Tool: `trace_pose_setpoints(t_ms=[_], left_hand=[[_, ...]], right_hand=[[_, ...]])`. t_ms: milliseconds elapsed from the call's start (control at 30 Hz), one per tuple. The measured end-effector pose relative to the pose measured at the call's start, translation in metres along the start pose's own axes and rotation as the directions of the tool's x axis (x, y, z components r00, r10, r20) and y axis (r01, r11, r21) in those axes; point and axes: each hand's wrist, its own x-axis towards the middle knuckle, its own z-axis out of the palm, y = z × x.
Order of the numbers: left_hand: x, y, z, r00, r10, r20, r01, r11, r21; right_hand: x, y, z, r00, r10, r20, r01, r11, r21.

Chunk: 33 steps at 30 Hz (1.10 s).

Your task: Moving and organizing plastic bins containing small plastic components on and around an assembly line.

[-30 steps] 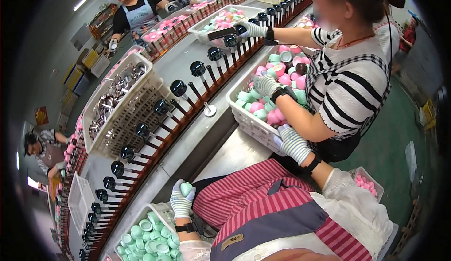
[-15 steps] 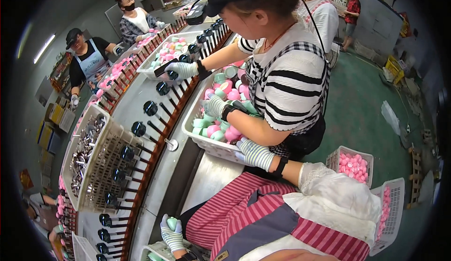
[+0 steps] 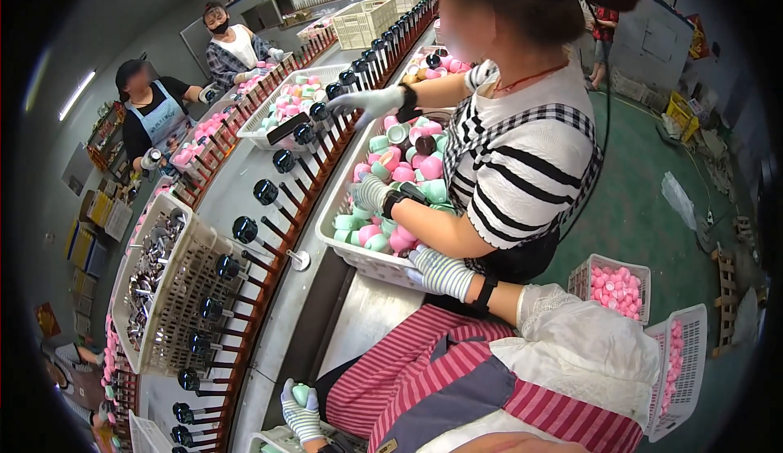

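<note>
My left hand [image 3: 300, 412], in a striped glove, is closed around a small mint-green cap [image 3: 302, 394] at the lower edge, above a white basket [image 3: 259, 438] that shows only partly. With striped-gloved fingers stretched out, my right hand [image 3: 444, 274] rests against the near corner of a white plastic basket [image 3: 367, 257]. Pink, mint-green and a few dark caps [image 3: 405, 172] fill that basket. A co-worker beside me keeps one gloved hand [image 3: 373, 192] among these caps. The co-worker's other gloved hand [image 3: 367, 104] reaches over the line of upright pegs, its fingers extended.
Glossy dark rounded pieces [image 3: 266, 191] sit on a curved row of pegs [image 3: 281, 220]. Beyond it stands a crate of shiny metal parts [image 3: 155, 265]. Baskets of pink caps [image 3: 616, 290] are behind on the green floor [image 3: 636, 184]. Other people work across the line.
The co-worker's far hand has left a dark piece and opened, and their upper body has shifted right. The pegs have crept a little toward me. My hands have hardly moved.
</note>
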Motion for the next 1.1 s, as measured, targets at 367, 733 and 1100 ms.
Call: trace_pose_setpoints(t_ms=[367,733,1100], left_hand=[[-0.012,-0.004,-0.016,0.998,-0.065,-0.002,0.065,0.998,0.025],[-0.024,-0.013,-0.024,0.909,-0.282,0.308,0.183,0.932,0.312],[-0.019,-0.002,-0.022,0.761,-0.404,0.508,0.172,0.88,0.443]], right_hand=[[0.005,-0.022,-0.011,0.987,0.028,0.155,-0.032,0.999,0.026],[-0.006,-0.033,-0.015,0.974,0.078,0.211,-0.061,0.994,-0.087],[-0.008,-0.029,-0.014,0.983,0.066,0.172,-0.035,0.983,-0.182]])
